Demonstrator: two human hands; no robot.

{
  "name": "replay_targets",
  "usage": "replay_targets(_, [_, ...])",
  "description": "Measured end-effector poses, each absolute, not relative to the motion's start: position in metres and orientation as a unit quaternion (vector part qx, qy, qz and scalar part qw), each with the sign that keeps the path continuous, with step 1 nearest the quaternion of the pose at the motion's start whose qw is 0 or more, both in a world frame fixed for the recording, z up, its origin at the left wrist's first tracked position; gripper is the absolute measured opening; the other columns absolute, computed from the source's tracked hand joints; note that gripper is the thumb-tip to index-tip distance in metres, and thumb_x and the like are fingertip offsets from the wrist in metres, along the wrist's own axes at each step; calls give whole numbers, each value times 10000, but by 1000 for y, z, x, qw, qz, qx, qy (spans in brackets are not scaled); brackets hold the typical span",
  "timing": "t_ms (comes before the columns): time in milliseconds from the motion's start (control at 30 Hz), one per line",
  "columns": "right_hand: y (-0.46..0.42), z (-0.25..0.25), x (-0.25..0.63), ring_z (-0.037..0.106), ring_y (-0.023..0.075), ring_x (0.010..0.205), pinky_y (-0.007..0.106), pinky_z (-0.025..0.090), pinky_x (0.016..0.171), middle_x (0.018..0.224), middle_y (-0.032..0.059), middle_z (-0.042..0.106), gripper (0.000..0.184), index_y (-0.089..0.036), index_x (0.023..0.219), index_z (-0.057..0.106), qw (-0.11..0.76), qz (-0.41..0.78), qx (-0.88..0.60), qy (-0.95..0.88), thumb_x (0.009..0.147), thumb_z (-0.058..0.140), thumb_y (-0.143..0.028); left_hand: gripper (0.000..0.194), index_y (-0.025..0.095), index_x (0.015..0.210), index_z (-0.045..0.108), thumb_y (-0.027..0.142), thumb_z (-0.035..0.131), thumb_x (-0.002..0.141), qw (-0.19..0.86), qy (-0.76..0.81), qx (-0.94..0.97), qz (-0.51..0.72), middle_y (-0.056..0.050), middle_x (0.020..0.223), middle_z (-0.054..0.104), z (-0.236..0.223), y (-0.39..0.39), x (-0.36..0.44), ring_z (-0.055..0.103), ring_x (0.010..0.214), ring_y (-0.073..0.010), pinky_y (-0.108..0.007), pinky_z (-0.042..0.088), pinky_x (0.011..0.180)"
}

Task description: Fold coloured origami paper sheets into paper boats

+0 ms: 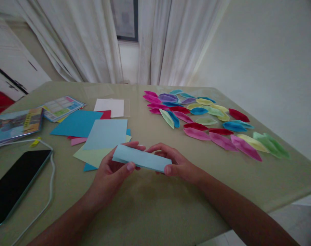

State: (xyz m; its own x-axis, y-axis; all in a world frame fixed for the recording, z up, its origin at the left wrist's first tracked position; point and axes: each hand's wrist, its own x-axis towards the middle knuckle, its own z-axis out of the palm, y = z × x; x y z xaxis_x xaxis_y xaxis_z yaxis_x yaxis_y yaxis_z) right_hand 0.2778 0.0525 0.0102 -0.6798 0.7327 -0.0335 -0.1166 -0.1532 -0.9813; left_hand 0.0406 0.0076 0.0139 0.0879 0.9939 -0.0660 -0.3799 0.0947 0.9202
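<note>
A light blue sheet of paper (pixel 142 158), folded into a long narrow strip, is held above the table between both hands. My left hand (pixel 114 171) grips its left end, thumb on the near face and fingers behind. At the right end, my right hand (pixel 176 162) pinches the strip with the thumb in front and the fingers curled behind. Just beyond my left hand lies a pile of square paper sheets, with a light blue sheet (pixel 106 133) on top and a pale green sheet (pixel 90 155) under it.
Folded paper boats or petals in many colours (pixel 196 119) spread over the table's right half. At left lie a blue sheet (pixel 77 123), a white pad (pixel 110 107), a booklet (pixel 17 124), a phone (pixel 19 184) and a white cable (pixel 52 174). Curtains (pixel 89 41) hang behind.
</note>
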Motion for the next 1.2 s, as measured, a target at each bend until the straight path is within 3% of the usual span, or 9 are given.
replay_targets(100, [51, 10, 276, 602, 152, 908, 211, 430, 683, 1079, 9, 603, 831, -282, 1378, 593, 317, 687, -283, -589, 662, 1004, -380, 440, 238, 1171, 752, 438, 895, 806, 599, 423, 416, 537, -106, 1164, 793, 12, 10, 37, 736, 997, -265, -357, 599, 858])
replay_targets(267, [49, 13, 275, 505, 123, 723, 228, 388, 625, 874, -2, 591, 333, -180, 1045, 714, 331, 638, -319, -618, 888, 818, -455, 391, 197, 1056, 782, 490, 873, 814, 549, 479, 447, 519, -77, 963, 795, 6, 13, 35, 733, 863, -246, -310, 587, 754])
replay_targets(400, [54, 10, 275, 441, 106, 590, 237, 346, 551, 643, -28, 514, 457, -150, 741, 674, 357, 613, -365, -603, 1005, 653, -523, 408, 181, 1047, 776, 513, 857, 825, 534, 507, 456, 499, -47, 819, 774, 3, 16, 36, 700, 698, -211, -276, 550, 617])
replay_targets(533, [59, 6, 276, 531, 108, 574, 223, 393, 533, 689, 4, 656, 369, -146, 984, 752, 373, 641, -350, -572, 992, 690, -510, 667, 231, 1408, 617, 467, 861, 834, 515, 495, 467, 521, -43, 878, 795, 10, 17, 39, 745, 792, -218, -302, 606, 721])
replay_targets(667, [56, 7, 275, 608, 118, 693, 227, 464, 619, 899, 24, 717, 568, -188, 1213, 682, 363, 670, -300, -574, 786, 919, -477, 496, 240, 1310, 647, 407, 826, 879, 445, 537, 484, 529, -8, 825, 761, 18, 14, 44, 705, 694, -164, -234, 560, 601])
replay_targets(767, [49, 10, 272, 622, 133, 813, 238, 490, 692, 1020, 23, 683, 651, -211, 1216, 618, 337, 660, -299, -602, 699, 993, -336, 453, 238, 1266, 618, 380, 820, 886, 438, 535, 487, 534, -9, 863, 764, 17, 12, 47, 697, 697, -158, -229, 553, 590])
replay_targets(900, [45, 6, 270, 555, 112, 776, 232, 463, 688, 935, -17, 591, 365, -209, 1041, 583, 357, 616, -325, -623, 862, 876, -335, 410, 257, 1232, 549, 369, 791, 921, 464, 488, 506, 538, 13, 858, 746, 9, 13, 45, 667, 663, -144, -217, 537, 567])
replay_targets(1033, [53, 0, 272, 521, 114, 712, 237, 415, 624, 871, -20, 591, 197, -222, 1085, 641, 384, 558, -358, -643, 976, 750, -345, 348, 251, 1314, 582, 356, 694, 1001, 409, 474, 573, 530, 3, 909, 716, 0, 15, 39, 592, 631, -107, -188, 471, 538])
replay_targets(1200, [60, 2, 276, 628, 159, 834, 290, 491, 731, 993, 31, 687, 167, -247, 1152, 748, 368, 473, -388, -700, 1009, 698, -316, 470, 317, 1453, 600, 345, 704, 995, 366, 468, 632, 497, -54, 1243, 734, -4, 18, 32, 695, 886, -160, -232, 570, 710])
